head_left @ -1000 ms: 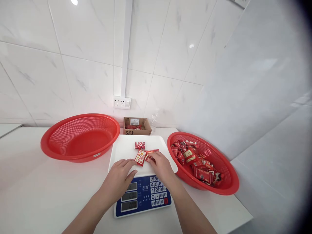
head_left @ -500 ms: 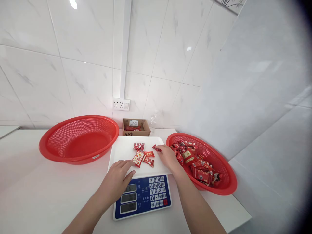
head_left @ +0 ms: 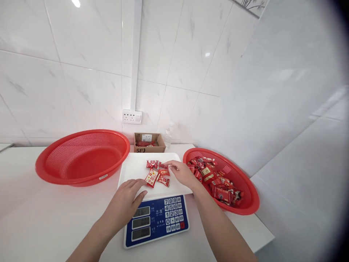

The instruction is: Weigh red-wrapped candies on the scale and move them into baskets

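A blue electronic scale (head_left: pixel 156 222) with a white weighing tray (head_left: pixel 133 171) sits in front of me. Several red wrapped candies (head_left: pixel 156 173) lie on the tray. My left hand (head_left: pixel 125 202) rests flat and open on the tray's near edge, its fingertips beside a candy with a white label (head_left: pixel 151 177). My right hand (head_left: pixel 182 173) reaches over the tray's right side, fingertips touching the candy (head_left: pixel 163 166) at the back of the group, fingers loosely extended. A red basket (head_left: pixel 247 189) on the right holds many red candies (head_left: pixel 215 178).
An empty red mesh basket (head_left: pixel 81 156) stands at the left. A small cardboard box (head_left: pixel 149 142) sits against the tiled wall below a wall socket (head_left: pixel 132 116). The white table ends close on the right, past the full basket.
My right hand moved from the front candies out to the right, then back to the tray's rear with a candy, which now lies among the group. My left hand stayed put.
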The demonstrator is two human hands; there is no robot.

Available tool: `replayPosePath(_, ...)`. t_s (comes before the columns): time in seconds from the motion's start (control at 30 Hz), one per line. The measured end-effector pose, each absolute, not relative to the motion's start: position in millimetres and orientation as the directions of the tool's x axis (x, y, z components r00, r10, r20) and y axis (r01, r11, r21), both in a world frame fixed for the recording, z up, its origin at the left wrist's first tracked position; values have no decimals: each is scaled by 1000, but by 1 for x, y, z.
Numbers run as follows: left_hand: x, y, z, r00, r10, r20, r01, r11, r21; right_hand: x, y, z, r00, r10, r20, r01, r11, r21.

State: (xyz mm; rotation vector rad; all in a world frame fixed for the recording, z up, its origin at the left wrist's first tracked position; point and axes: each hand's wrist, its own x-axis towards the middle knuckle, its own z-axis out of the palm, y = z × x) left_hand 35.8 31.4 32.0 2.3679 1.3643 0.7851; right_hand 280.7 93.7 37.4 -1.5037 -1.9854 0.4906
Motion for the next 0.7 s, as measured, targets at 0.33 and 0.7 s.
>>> replayPosePath(0.33,28,37,26,315,875,367,735,-470,489,399,67,33,-25,982,-185,875,-68,-480)
replayPosePath(0.7,30,32,32,339,876,343,724,-476,500,404,66,0,112,967,-228,898,-197,-394)
